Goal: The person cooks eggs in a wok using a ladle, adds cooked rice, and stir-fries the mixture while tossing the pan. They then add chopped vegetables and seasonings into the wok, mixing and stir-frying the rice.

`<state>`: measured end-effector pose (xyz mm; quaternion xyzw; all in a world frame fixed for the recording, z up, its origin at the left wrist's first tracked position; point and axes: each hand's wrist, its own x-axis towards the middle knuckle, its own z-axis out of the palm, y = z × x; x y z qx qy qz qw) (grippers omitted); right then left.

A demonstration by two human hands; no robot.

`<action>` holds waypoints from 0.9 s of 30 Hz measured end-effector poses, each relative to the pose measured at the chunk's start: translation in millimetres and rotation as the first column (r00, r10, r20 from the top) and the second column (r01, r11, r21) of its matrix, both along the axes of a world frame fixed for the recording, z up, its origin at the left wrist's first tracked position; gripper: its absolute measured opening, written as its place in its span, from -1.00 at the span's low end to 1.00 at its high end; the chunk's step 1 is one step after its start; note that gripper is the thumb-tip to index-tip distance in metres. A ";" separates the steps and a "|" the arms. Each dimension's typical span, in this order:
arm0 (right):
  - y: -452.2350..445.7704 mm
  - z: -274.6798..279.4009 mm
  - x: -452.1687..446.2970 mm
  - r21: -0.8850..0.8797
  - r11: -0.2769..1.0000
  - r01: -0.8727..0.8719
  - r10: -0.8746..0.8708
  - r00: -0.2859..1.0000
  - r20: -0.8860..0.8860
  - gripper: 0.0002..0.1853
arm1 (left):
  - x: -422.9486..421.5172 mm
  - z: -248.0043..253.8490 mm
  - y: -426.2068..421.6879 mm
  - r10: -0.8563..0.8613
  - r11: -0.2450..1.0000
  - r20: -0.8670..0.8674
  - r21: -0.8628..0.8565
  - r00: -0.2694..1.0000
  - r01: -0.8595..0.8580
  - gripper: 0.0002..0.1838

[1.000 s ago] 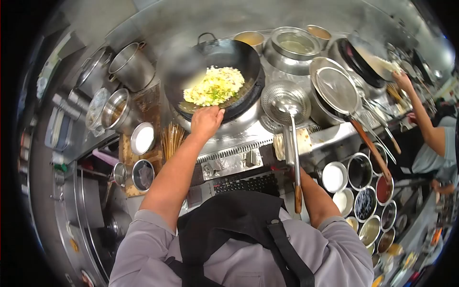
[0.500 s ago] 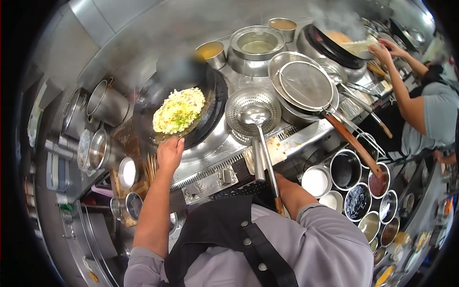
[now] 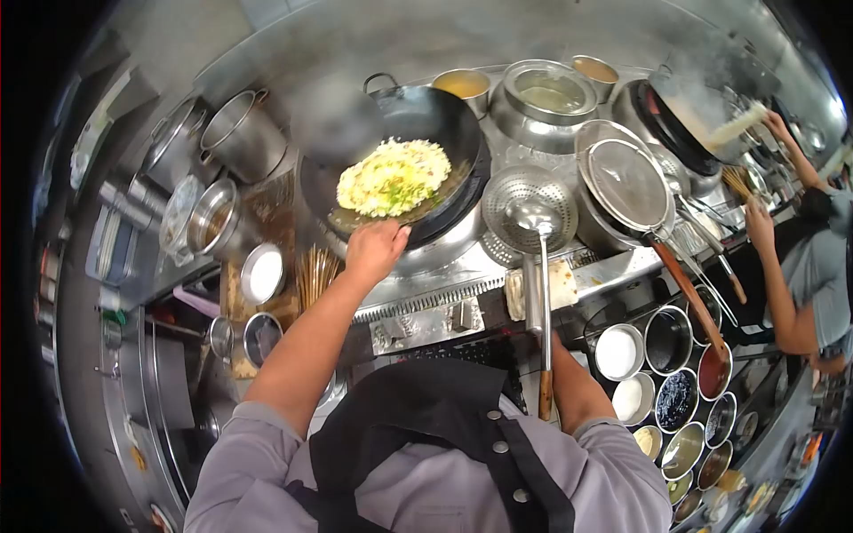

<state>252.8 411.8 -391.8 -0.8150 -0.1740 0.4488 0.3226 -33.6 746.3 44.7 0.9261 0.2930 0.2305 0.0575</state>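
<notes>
My left hand (image 3: 376, 250) is closed on the near edge of a large black wok (image 3: 444, 115). Yellow-white fried rice (image 3: 394, 178) with green bits lies in the wok. Of my right arm only the forearm (image 3: 582, 386) shows; the hand is hidden beneath a steel ladle (image 3: 546, 311) and the counter's front. The ladle's bowl rests in a round perforated strainer (image 3: 506, 200), right of the wok.
Steel pots (image 3: 244, 133) stand at the left. A lidded pot (image 3: 549, 96) and a mesh sieve (image 3: 629, 185) are right of the wok. Seasoning containers (image 3: 619, 352) line the lower right. At far right a co-worker's arm (image 3: 791, 147) reaches to a steaming wok (image 3: 684, 115).
The view swung left, then back right. My left hand has stayed at the wok's edge. The rice has shifted slightly within the wok. The co-worker's hands have moved apart.
</notes>
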 end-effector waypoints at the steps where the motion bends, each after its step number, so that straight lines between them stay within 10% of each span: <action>1: -4.3 13.5 -2.7 0.025 1.000 -0.009 0.009 1.000 0.019 -0.55 | -0.6 2.5 -0.7 -0.003 1.000 -0.005 -0.018 1.000 0.003 -0.60; 5: -32.0 119.4 -20.8 0.254 0.955 0.152 -0.052 0.930 -0.363 -0.56 | -3.9 4.6 2.1 0.002 0.998 -0.025 -0.067 1.000 -0.003 -0.59; 7: -51.1 218.3 -47.0 0.133 0.851 0.508 -0.168 0.503 -0.848 -0.45 | -4.9 3.1 5.6 -0.026 0.995 0.011 -0.095 1.000 0.027 -0.58; 9: -74.8 294.3 -73.1 0.202 0.867 0.456 -0.081 0.528 -0.846 -0.54 | -6.9 -3.2 9.5 -0.048 0.994 0.062 -0.094 0.997 0.054 -0.58; 10: -86.2 287.8 -76.5 0.340 0.903 0.262 0.024 0.760 -0.650 -0.57 | -7.9 -4.0 10.0 -0.049 0.992 0.081 -0.109 0.995 0.058 -0.58; 11: -89.0 302.9 -84.0 0.219 0.966 -0.141 0.116 0.985 0.126 -0.49 | -9.5 -4.5 9.9 -0.052 0.990 0.099 -0.123 0.994 0.064 -0.58; 15: -83.1 382.8 -110.7 0.412 0.899 0.148 -0.148 0.988 -0.032 -0.40 | -12.5 -6.1 6.0 -0.048 0.989 0.128 -0.130 0.991 0.065 -0.58; 22: -68.0 562.6 -89.0 0.384 0.916 -0.119 0.234 0.934 -0.270 -0.33 | -24.1 60.6 -53.0 -0.023 0.996 0.014 -0.087 1.000 0.024 -0.63; 27: 36.2 518.9 -105.3 0.257 0.936 -0.241 0.287 0.945 -0.158 -0.39 | -9.0 -11.8 -33.7 -0.048 0.997 0.269 0.072 0.962 0.029 -0.60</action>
